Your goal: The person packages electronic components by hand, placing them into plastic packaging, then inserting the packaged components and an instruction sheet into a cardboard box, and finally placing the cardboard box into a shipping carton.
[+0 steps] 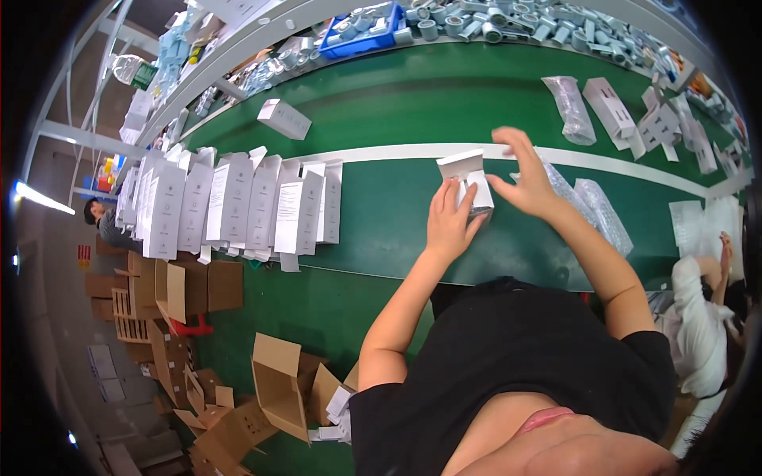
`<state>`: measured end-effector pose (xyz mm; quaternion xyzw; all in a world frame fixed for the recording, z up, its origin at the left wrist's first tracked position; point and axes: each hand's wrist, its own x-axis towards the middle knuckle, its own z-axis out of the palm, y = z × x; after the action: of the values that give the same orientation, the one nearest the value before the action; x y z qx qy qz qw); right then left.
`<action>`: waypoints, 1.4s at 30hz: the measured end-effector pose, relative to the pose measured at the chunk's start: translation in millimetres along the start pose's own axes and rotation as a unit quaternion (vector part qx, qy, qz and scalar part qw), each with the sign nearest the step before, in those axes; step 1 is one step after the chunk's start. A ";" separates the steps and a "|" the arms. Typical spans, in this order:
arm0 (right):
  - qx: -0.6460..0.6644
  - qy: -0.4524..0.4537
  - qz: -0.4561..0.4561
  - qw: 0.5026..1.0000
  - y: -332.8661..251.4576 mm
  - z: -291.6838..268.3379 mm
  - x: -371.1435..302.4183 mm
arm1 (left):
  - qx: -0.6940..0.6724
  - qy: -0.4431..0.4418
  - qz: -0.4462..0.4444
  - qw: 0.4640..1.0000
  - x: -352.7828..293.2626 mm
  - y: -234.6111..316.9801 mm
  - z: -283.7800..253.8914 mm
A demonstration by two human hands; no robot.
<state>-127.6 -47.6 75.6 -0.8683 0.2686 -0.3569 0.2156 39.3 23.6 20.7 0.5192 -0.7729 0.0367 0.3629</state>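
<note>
The left hand [451, 224] touches an open white carton [462, 165], its grip unclear. The right hand [527, 184], empty, hovers just right.

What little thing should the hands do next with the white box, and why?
Maybe the right hand should fold the raised flap down: the flap stands up at one end of the white box, the left hand rests on the box, and the right hand looks free beside it.

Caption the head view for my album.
Left hand on an open white carton, right hand beside it, above a green table.
</note>
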 end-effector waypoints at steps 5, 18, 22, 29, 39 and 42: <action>0.150 -0.135 0.080 0.976 1.7 0.8 11.2 | -0.052 0.071 -0.024 0.996 -7.7 -2.6 18.9; -0.224 -0.212 -0.167 0.937 -6.2 25.4 14.6 | -0.303 -0.014 -0.209 0.930 -21.6 -30.4 46.8; -0.206 -0.254 -0.164 0.931 3.1 30.4 27.4 | -0.306 -0.006 -0.214 0.928 -21.0 -40.6 44.5; -0.233 -0.227 -0.165 0.931 -3.3 44.1 22.3 | -0.282 0.025 -0.158 0.946 -25.0 -51.9 51.2; -0.025 0.128 0.150 0.980 98.2 -26.1 33.7 | -0.396 0.094 -0.320 0.855 43.7 -75.0 41.6; -0.339 0.200 0.315 0.864 211.7 -94.0 -22.0 | -0.311 0.206 -0.323 0.870 108.6 -124.0 52.6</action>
<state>-276.2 -212.6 6.0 -0.6671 0.6696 -0.3229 -0.0490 93.2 -140.3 7.5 0.5810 -0.4416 -0.2187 0.6478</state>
